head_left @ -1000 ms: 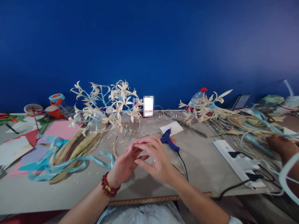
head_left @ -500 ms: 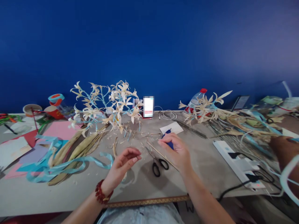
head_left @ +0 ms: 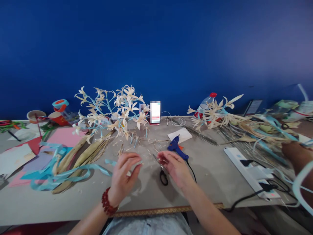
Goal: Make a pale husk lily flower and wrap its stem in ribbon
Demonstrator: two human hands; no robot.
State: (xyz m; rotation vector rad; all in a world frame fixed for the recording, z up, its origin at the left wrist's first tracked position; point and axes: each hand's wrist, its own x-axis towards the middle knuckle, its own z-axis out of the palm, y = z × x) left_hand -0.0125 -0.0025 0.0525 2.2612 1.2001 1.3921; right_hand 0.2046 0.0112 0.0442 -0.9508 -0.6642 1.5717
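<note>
My left hand (head_left: 126, 171) is above the table, a red beaded bracelet (head_left: 109, 202) on its wrist. Its thumb and fingertips come close together, and a tiny pale bit shows at the tips, too small to name. Over the scissors (head_left: 163, 178) is my right hand (head_left: 176, 168), its fingers bent together; what they pinch, if anything, is hidden. Part of the scissors, with one black handle, is covered by this hand. A blue glue gun (head_left: 177, 148) lies just beyond it, apart from the fingers.
Pale handmade flowers on blue stems (head_left: 124, 114) stand at the back. Dried husks (head_left: 83, 160) and blue ribbon (head_left: 93, 167) lie left. To the right are a power strip (head_left: 246, 173), thin wires (head_left: 204, 135) and another person's arm (head_left: 297, 166). A lit phone (head_left: 155, 112) stands centrally.
My right hand has left the glue gun and moved left and nearer, over the scissors. The left fingers have drawn together. The thin stick beside the scissors no longer shows.
</note>
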